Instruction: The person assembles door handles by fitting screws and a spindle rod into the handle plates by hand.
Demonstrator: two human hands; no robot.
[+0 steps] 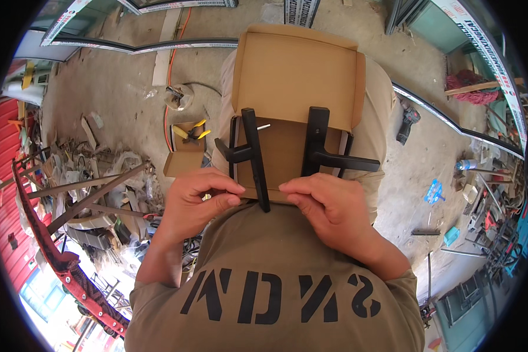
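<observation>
The left hand (208, 196) is half curled, its fingertips brought close to the thumb with a slight gap; nothing shows in it, but I cannot tell whether something tiny is pinched there. The right hand (328, 202) mirrors it, fingers bent toward the thumb, and again I cannot tell whether it grips anything small. Between the two sets of fingertips stands the lower end of the left handle (254, 155), black and slightly tilted, lying across the open box (296, 79) on the person's lap. The right handle (317, 138), also black, lies over the box's right part, its lower end meeting the right hand's outline; whether they touch is unclear. A pale rod (264, 127) juts out beside the left handle, its other end hidden. The handles and hands hide parts of the box's inside.
</observation>
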